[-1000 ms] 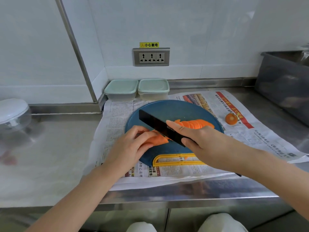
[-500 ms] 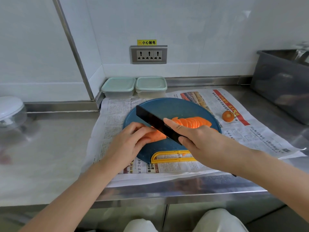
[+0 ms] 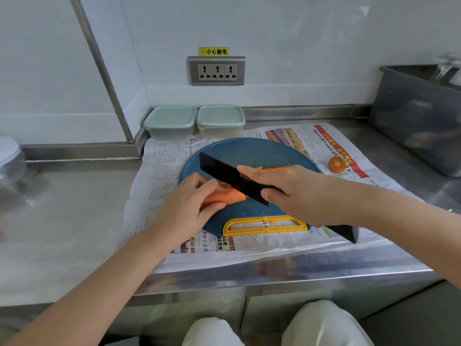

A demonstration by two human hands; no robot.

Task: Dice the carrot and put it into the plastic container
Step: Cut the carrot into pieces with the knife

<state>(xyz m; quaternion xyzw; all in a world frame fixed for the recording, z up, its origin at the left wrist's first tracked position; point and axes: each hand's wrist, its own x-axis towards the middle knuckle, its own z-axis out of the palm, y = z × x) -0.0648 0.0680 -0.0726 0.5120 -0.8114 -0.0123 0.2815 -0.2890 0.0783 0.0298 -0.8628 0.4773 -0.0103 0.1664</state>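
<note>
Counter: stainless steel counter (image 3: 62,221) below a white wall, spread with newspaper (image 3: 324,151).
Board: round blue cutting board (image 3: 244,151) lies on the newspaper.
Carrot: carrot (image 3: 224,196) lies on the board; cut slices (image 3: 274,169) behind the right hand.
Left hand: left hand (image 3: 189,208), fingers curled, holds the carrot down.
Right hand: right hand (image 3: 299,193) grips a black knife (image 3: 224,171), blade over the carrot.
Containers: lidded plastic container (image 3: 171,122) beside a second container (image 3: 220,119), against the wall behind the board.
Offcut: carrot end (image 3: 336,164) on the newspaper, right of the board.
</note>
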